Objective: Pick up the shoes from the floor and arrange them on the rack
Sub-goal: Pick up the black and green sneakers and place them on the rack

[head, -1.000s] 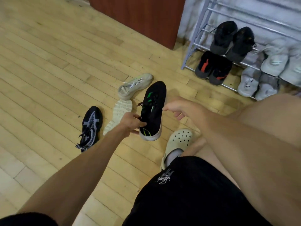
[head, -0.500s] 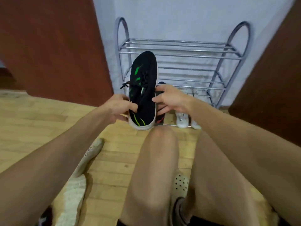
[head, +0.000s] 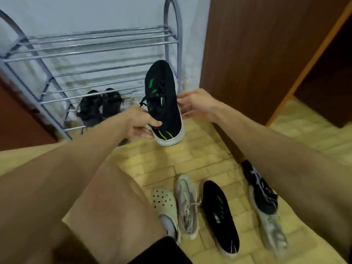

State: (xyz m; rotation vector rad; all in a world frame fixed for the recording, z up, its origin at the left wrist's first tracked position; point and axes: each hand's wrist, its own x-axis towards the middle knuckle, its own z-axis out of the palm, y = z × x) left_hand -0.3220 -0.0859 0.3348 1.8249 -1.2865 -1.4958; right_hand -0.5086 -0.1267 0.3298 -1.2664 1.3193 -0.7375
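Left hand (head: 140, 122) clamps black shoe (head: 163, 103) before the rack (head: 95, 42); right hand (head: 194, 104) open, fingers touching it. Upper shelves bare; dark pair (head: 101, 107) sits lower left. Loose shoes (head: 219, 212) lie behind.

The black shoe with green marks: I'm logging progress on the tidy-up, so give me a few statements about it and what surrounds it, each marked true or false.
1. The left hand grips the black shoe with green marks near its heel. True.
2. That shoe already rests on a shelf of the rack. False: it is held in the air in front of the rack.
3. A matching black shoe lies on the floor. True.
4. The rack holds no shoes. False: a dark pair sits on a lower shelf.
5. The right hand is beside the shoe, fingers open. True.
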